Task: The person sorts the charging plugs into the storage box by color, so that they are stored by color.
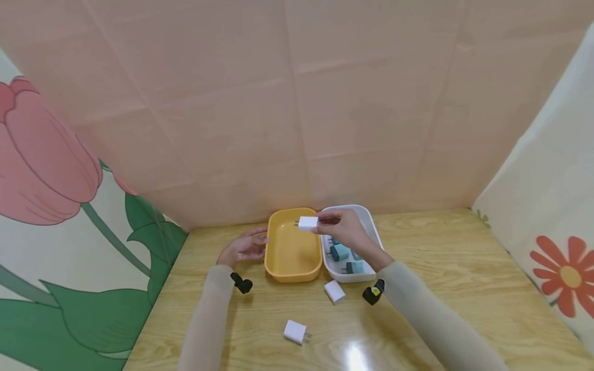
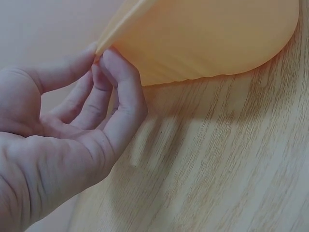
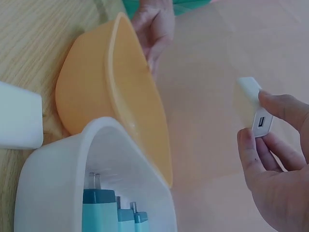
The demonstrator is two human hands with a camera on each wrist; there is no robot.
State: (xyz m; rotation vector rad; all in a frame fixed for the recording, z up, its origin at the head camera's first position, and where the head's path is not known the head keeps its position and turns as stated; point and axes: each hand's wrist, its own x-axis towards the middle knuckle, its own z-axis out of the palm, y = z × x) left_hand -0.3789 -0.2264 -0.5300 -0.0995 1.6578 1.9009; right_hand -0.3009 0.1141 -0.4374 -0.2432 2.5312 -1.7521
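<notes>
White charger (image 1: 308, 223) pinched between thumb and fingers of my right hand (image 1: 345, 232), held above yellow tray (image 1: 293, 252), just below centre of head view. My left hand (image 1: 245, 247), at tray's left side, pinches its rim (image 2: 118, 34). Charger probably light, stiff, smooth enough to slip; best held by flat sides near USB port (image 3: 261, 121), prongs (image 1: 296, 223) left free. Head view shows prongs pointing left; right wrist view doesn't, but reveals port. Left wrist view makes pinch on rim clear.

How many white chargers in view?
3: one white charger in the right grip over the yellow tray, one on the table just in front of the white tray, one lower in the head view. Others may hide behind that grip.
</notes>
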